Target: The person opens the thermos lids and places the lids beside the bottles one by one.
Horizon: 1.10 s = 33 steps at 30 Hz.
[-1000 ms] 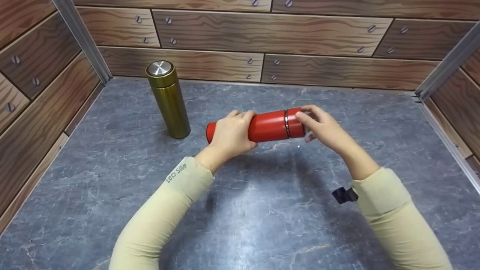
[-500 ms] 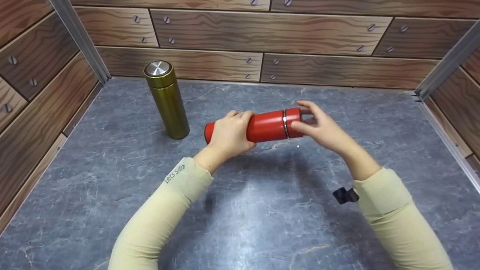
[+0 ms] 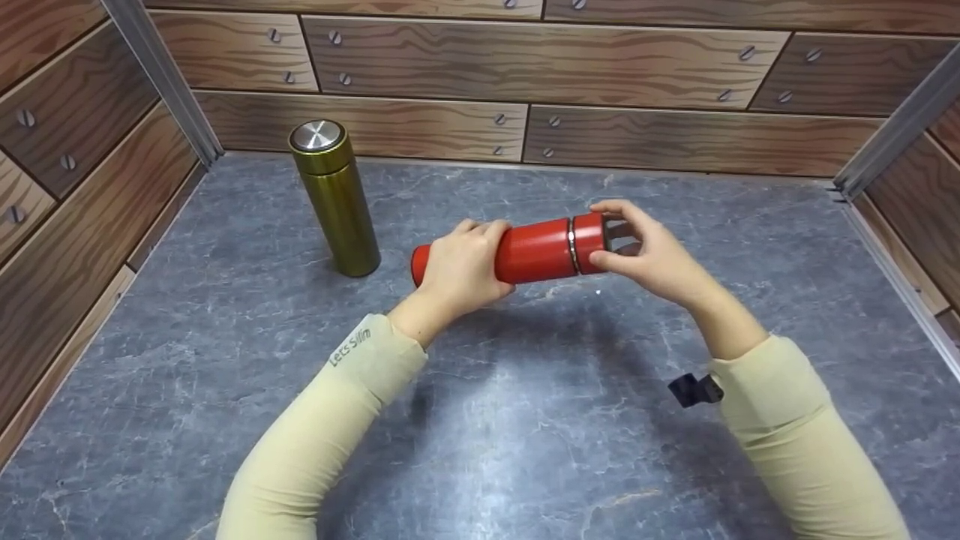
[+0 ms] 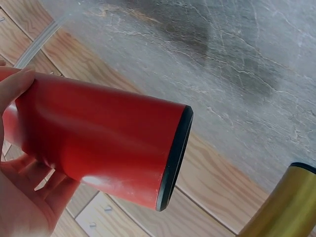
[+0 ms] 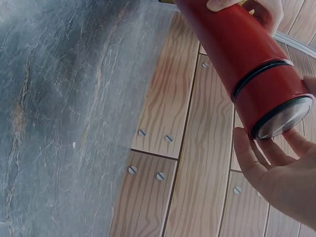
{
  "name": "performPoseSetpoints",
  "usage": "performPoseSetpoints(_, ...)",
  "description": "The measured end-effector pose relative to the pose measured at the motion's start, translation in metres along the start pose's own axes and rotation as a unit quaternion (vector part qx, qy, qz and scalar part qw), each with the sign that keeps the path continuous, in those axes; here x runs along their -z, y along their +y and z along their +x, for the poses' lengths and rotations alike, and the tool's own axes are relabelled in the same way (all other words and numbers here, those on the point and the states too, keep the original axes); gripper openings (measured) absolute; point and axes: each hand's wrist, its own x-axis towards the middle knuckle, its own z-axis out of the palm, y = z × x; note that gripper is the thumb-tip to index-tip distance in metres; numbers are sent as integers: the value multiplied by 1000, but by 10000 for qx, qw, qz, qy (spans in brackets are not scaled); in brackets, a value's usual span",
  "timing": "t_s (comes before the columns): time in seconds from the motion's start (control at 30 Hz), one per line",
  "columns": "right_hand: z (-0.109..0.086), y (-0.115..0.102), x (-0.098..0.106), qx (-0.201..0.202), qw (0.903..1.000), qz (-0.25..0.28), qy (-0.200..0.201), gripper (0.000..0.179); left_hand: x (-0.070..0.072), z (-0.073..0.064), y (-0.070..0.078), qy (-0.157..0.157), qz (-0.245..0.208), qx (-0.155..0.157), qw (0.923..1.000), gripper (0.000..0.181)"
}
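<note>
Two hands [image 3: 461,268] [image 3: 654,259] hold one red bottle [image 3: 536,251] near one olive bottle [image 3: 339,214].

"What's the surface [image 3: 525,435] like?"
"Grey-blue and marbled with pale veins, with a bright sheen near the front."
"And on it?"
"An olive-gold flask [image 3: 337,210], upright toward the back left, plus a tiny white speck [image 3: 598,292]."

We count one olive-gold flask [image 3: 335,202], upright, silver-topped, on the grey marbled table [image 3: 150,360], left of centre; plank-patterned panels [image 3: 540,64] with slotted screw heads [image 3: 335,37], behind and at both sides; two metal corner strips [image 3: 165,75].
</note>
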Motion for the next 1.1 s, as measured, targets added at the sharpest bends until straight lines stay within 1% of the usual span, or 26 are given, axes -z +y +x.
performPoseSetpoints(0.1, 1, 0, -1, -206, 9998, 73, -28, 62, 0, 0, 0, -26, -43, 33, 10000, 68)
performPoseSetpoints(0.27, 2, -1, -3, -805, 9965, 231, 24, 62, -1, 0, 1, -42, -32, 8, 10000, 67)
performPoseSetpoints(0.33, 2, 0, -3, -883, 9958, 241, 36, 60, -1, 0, 2, -41, -11, -20, 10000, 67)
performPoseSetpoints(0.4, 1, 0, -2, -788, 9967, 212, 15, 57, -1, 0, 2, -34, 19, -35, 10000, 67)
performPoseSetpoints(0.47, 1, 0, -2, -594, 9982, 110, -18, 54, -1, 0, 1, -25, 50, -37, 10000, 67)
performPoseSetpoints(0.53, 0, 0, -1, -418, 9991, 25, -45, 56, -1, 0, 1, -21, 53, -21, 10000, 67)
performPoseSetpoints(0.6, 0, 0, -1, -359, 9993, -32, -55, 59, -1, 0, 1, -26, 42, 5, 10000, 67)
performPoseSetpoints(0.67, 0, 0, -2, -464, 9989, 4, -44, 62, -1, 0, 2, -36, 44, 14, 10000, 67)
performPoseSetpoints(0.8, 0, -1, -3, -857, 9962, 138, 122, 65, -1, 0, 2, -51, 63, 6, 10000, 68)
performPoseSetpoints(0.83, 0, -1, -3, -910, 9956, 160, 176, 64, -1, 0, 3, -53, 60, -9, 10000, 68)
performPoseSetpoints(0.9, 0, -1, -3, -890, 9954, 203, 283, 60, -1, 0, 3, -48, 45, -32, 10000, 68)
performPoseSetpoints(1.0, -1, 0, -3, -545, 9976, 157, 390, 53, 0, 1, 3, -11, 10, -23, 10000, 67)
performPoseSetpoints(1.1, 0, 0, -2, -135, 9988, 92, 460, 53, 0, 2, 2, 22, -29, 16, 10000, 66)
